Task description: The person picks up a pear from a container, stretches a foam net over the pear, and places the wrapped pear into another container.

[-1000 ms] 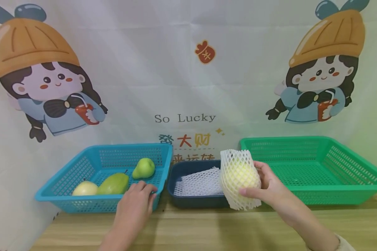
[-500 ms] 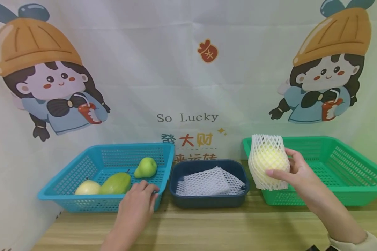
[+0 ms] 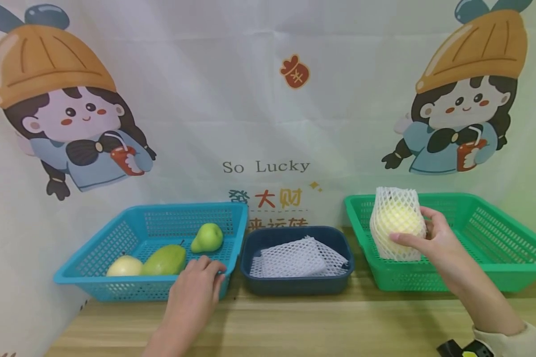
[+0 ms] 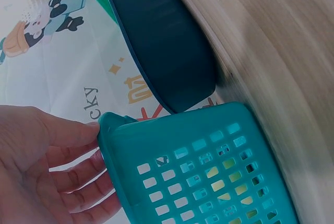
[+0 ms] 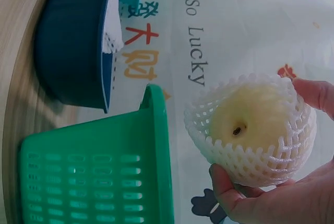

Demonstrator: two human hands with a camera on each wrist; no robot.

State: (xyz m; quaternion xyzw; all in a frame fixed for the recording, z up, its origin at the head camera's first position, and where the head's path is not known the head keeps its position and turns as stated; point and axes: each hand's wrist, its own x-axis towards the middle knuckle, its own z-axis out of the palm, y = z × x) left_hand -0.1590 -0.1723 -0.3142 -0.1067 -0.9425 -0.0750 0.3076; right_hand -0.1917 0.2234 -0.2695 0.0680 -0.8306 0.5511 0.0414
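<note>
My right hand (image 3: 433,238) holds a round pale-yellow fruit (image 5: 245,119), which looks like an Asian pear, inside a white foam net sleeve (image 3: 397,198). Thumb and fingers grip it from the right side. The wrapped fruit is above the left part of the green basket (image 3: 429,282); its dark-centred hollow shows through the sleeve's open end in the right wrist view. At the blue basket's (image 3: 116,292) front right corner, my left hand (image 3: 196,287) pinches the rim between thumb and fingers. Inside lie a green pear (image 3: 209,238), a green mango-like fruit (image 3: 165,260) and a pale-yellow round fruit (image 3: 125,267).
Between the baskets stands a dark blue tub (image 3: 295,286) holding white foam net sleeves (image 3: 290,260). All three containers sit on a wooden table (image 3: 295,327). A printed cloth (image 3: 187,99) hangs behind them.
My right hand has carried the net-wrapped fruit rightward and up, from over the dark blue tub to over the green basket. The left hand keeps its place at the blue basket's rim.
</note>
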